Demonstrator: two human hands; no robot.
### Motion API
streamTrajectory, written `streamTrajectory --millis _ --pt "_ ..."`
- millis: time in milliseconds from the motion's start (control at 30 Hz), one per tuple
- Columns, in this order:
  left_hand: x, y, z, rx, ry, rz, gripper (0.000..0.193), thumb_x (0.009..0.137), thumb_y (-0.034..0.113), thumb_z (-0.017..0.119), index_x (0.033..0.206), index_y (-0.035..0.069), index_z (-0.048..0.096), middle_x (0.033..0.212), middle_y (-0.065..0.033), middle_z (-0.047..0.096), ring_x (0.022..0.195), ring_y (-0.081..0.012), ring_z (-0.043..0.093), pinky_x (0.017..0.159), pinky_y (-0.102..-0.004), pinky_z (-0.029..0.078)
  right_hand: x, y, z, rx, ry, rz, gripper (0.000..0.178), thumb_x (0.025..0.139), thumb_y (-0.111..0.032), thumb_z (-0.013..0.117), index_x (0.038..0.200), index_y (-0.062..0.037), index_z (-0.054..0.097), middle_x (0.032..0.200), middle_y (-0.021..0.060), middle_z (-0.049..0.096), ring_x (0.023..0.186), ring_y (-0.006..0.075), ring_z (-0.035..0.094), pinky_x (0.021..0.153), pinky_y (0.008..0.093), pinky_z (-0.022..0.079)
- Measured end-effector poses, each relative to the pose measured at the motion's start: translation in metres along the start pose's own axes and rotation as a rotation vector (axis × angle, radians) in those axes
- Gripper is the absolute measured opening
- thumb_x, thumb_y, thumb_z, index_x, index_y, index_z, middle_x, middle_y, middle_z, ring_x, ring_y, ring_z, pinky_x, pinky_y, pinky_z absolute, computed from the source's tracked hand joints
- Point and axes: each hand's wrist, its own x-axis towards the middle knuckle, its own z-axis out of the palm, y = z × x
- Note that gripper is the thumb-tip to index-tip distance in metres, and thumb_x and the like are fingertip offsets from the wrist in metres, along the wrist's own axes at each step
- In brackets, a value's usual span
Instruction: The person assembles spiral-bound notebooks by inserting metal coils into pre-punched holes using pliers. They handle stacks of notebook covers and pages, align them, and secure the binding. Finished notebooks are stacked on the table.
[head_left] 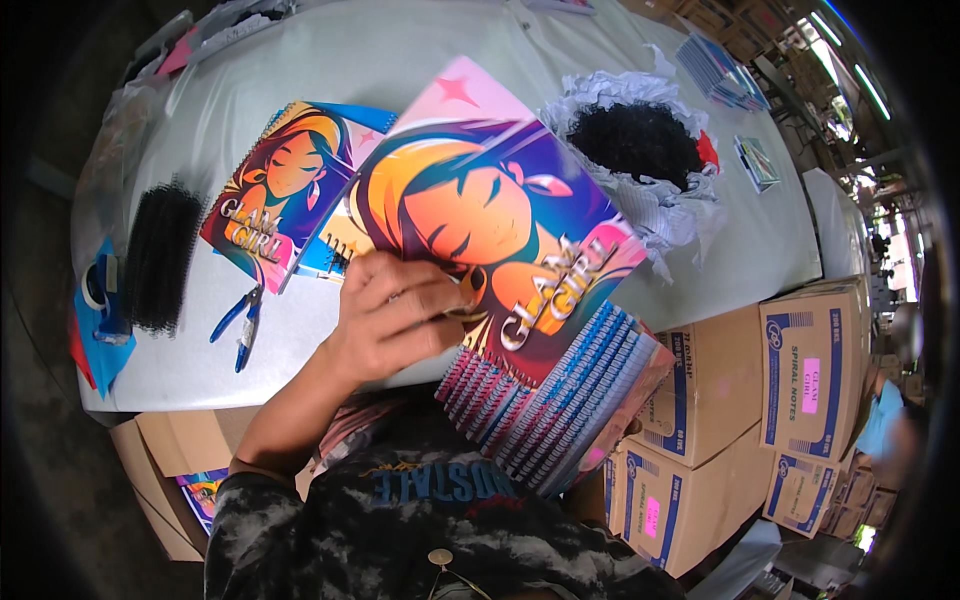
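A spiral notebook (480,200) with a bright illustrated cover of a person's head is tilted up in front of me. My left hand (400,315) is closed with curled fingers at its lower left edge. Below it, a thick stack of spiral notebooks (540,400) rests slanted against my body, their coils facing me. Only a sliver of my right hand (632,428) shows at the stack's right side, gripping it; most of its fingers are hidden. Further left, more notebooks with the same cover (285,180) lie overlapping on the table, with blue-handled pliers (240,325) nearby.
A bundle of black coils (165,255) lies at the left of the pale-covered table (400,50), beside a blue tape dispenser (108,290). Crumpled paper (680,225) holds a black coil heap (635,145). Notebooks (715,75) are stacked far right. Cardboard boxes (720,380) stand right.
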Motion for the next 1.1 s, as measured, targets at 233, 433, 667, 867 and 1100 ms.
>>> streamTrajectory --millis 233,433,667,867,1100 --pt "-0.007 -0.003 -0.016 -0.076 0.110 -0.058 0.020 0.066 0.004 0.067 0.076 0.010 0.052 0.088 -0.0093 0.063 0.077 -0.0227 0.056 0.067 -0.0355 0.038 0.000 0.005 0.002 -0.009 0.000 0.010 0.063 0.077 -0.036 0.055 0.130 -0.0059 0.039 0.123 0.0135 0.049 0.109 0.0259 0.051 0.094 0.0401 0.042" --pt "0.014 -0.020 -0.069 0.008 0.759 -0.437 0.014 0.078 -0.002 0.065 0.086 0.000 0.053 0.090 -0.0119 0.064 0.078 -0.0197 0.059 0.073 -0.0317 0.047 -0.003 0.007 0.005 -0.031 0.012 -0.011 0.062 0.078 -0.036 0.055 0.129 -0.0057 0.039 0.122 0.0136 0.050 0.108 0.0256 0.052 0.093 0.0398 0.043" --pt "0.031 -0.035 -0.129 0.626 0.703 -0.175 0.023 0.078 -0.006 0.064 0.093 -0.002 0.047 0.096 -0.0205 0.063 0.085 -0.0257 0.063 0.075 -0.0308 0.053 -0.004 0.008 0.008 -0.039 0.000 0.013 0.061 0.078 -0.035 0.056 0.129 -0.0055 0.040 0.121 0.0138 0.051 0.107 0.0253 0.053 0.092 0.0394 0.043" --pt "-0.041 -0.090 -0.127 0.064 -0.066 -0.556 0.026 0.068 -0.017 0.050 0.082 0.004 0.047 0.097 -0.0108 0.063 0.112 -0.0297 0.053 0.101 -0.0448 0.032 -0.010 0.007 0.007 -0.043 -0.010 0.009 0.061 0.078 -0.035 0.056 0.128 -0.0053 0.040 0.120 0.0139 0.052 0.106 0.0251 0.053 0.092 0.0391 0.044" --pt "-0.031 -0.018 -0.088 -0.337 0.226 -0.872 0.015 0.088 -0.001 0.043 0.096 0.002 0.055 0.107 -0.0106 0.060 0.106 -0.0218 0.052 0.095 -0.0350 0.036 -0.012 0.006 0.008 -0.064 0.019 -0.021 0.060 0.078 -0.034 0.056 0.128 -0.0051 0.041 0.119 0.0140 0.053 0.105 0.0248 0.054 0.091 0.0388 0.045"
